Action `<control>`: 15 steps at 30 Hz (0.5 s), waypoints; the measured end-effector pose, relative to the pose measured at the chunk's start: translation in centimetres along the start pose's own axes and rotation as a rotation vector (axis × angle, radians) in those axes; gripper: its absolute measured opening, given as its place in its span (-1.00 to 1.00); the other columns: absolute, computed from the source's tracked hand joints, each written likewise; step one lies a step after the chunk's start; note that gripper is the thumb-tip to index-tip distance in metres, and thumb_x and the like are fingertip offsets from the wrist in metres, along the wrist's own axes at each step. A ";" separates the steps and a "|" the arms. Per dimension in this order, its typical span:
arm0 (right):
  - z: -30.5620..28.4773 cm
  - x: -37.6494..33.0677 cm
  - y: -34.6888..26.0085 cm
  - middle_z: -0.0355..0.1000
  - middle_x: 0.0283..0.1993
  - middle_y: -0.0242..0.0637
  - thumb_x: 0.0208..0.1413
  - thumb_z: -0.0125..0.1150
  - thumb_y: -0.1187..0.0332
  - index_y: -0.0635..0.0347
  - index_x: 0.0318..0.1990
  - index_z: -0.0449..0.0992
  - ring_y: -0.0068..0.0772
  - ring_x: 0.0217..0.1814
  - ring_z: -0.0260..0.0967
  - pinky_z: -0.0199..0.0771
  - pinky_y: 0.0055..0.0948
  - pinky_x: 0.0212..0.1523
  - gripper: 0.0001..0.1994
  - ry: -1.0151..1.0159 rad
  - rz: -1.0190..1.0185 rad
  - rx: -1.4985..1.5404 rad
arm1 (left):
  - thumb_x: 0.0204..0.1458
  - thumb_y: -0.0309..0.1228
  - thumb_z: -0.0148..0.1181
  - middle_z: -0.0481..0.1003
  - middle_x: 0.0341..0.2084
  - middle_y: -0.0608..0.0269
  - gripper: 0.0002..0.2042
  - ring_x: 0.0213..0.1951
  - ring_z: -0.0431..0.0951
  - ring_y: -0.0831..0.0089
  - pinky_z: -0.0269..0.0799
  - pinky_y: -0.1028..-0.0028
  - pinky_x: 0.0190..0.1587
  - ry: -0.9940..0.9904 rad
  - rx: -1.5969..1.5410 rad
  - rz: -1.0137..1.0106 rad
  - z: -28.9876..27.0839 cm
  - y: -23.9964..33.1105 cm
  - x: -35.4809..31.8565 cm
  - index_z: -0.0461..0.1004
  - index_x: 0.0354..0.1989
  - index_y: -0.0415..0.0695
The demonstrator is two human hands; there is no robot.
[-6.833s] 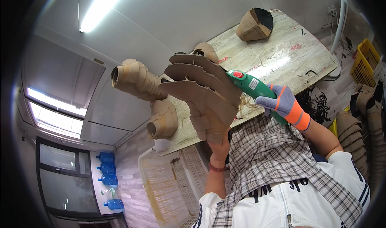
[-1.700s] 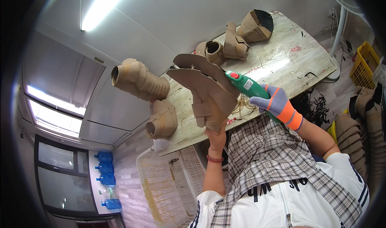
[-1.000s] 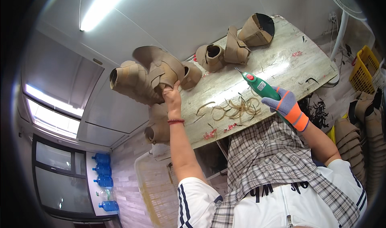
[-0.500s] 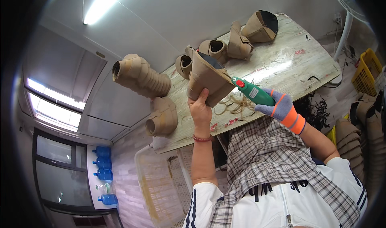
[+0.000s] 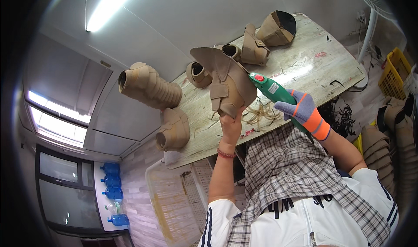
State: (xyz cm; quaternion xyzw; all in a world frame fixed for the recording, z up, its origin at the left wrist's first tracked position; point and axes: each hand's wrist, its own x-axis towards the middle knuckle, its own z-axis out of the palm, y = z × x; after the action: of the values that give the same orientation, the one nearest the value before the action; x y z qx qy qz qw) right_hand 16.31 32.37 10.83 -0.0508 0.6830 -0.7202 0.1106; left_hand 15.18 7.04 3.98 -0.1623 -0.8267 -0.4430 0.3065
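My left hand is bare and grips a tan boot upper from below, holding it raised over the worktable. My right hand, in a grey glove with orange stripes, holds a green hand-held power tool. The tool's tip, by its red button, touches the right edge of the boot upper. A tangle of thin tan trimmings lies on the table just under the tool.
A long stack of nested tan boots and a single boot lie at the table's left end. More boot pieces sit at the far side. A yellow basket, stacked tan pieces and a fan stand are on the right.
One second ago my left hand was stretched out to the boot stack on the left. It has since brought a tan upper back to the middle, against the tool tip. My right hand barely moved.
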 end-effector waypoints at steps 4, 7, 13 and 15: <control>-0.4 0.2 -0.2 0.43 -0.51 -0.42 0.01 0.41 0.25 0.36 -0.12 0.53 -0.70 -0.61 0.29 0.29 -0.65 -0.57 -0.62 -0.004 -0.014 0.031 | -0.01 -0.59 0.30 0.61 -0.34 0.01 -0.88 -0.30 0.61 0.12 0.47 0.32 -0.24 -0.067 0.101 0.202 -0.2 0.4 -0.2 0.56 -0.30 -0.36; -0.6 0.2 -0.3 0.41 -0.54 -0.41 0.02 0.41 0.24 0.35 -0.17 0.53 -0.68 -0.62 0.30 0.29 -0.63 -0.58 -0.64 0.001 -0.026 0.049 | -0.03 -0.59 0.32 0.60 -0.31 -0.01 -0.82 -0.28 0.61 0.08 0.48 0.30 -0.23 -0.100 0.106 0.215 -0.3 -0.3 -1.2 0.55 -0.23 -0.34; -1.3 0.7 -0.5 0.43 -0.53 -0.41 0.01 0.42 0.23 0.35 -0.18 0.53 -0.66 -0.63 0.33 0.32 -0.61 -0.58 -0.64 -0.022 -0.044 0.099 | -0.03 -0.59 0.32 0.57 -0.18 0.03 -0.66 -0.19 0.59 0.18 0.48 0.33 -0.15 -0.210 0.059 0.163 -1.8 0.2 -2.4 0.47 -0.04 -0.32; -2.1 1.1 -0.2 0.45 -0.50 -0.41 0.01 0.42 0.24 0.34 -0.16 0.53 -0.67 -0.62 0.33 0.33 -0.62 -0.58 -0.64 -0.002 -0.071 0.036 | -0.04 -0.62 0.29 0.57 -0.17 0.07 -0.68 -0.16 0.60 0.21 0.48 0.33 -0.13 -0.197 -0.131 -0.079 -2.5 0.9 -2.3 0.49 -0.06 -0.31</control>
State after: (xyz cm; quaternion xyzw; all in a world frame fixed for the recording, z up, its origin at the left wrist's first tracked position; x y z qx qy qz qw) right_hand 14.74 34.15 10.79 -0.0737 0.6676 -0.7357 0.0868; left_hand 18.32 5.41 4.10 -0.1920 -0.8278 -0.4898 0.1947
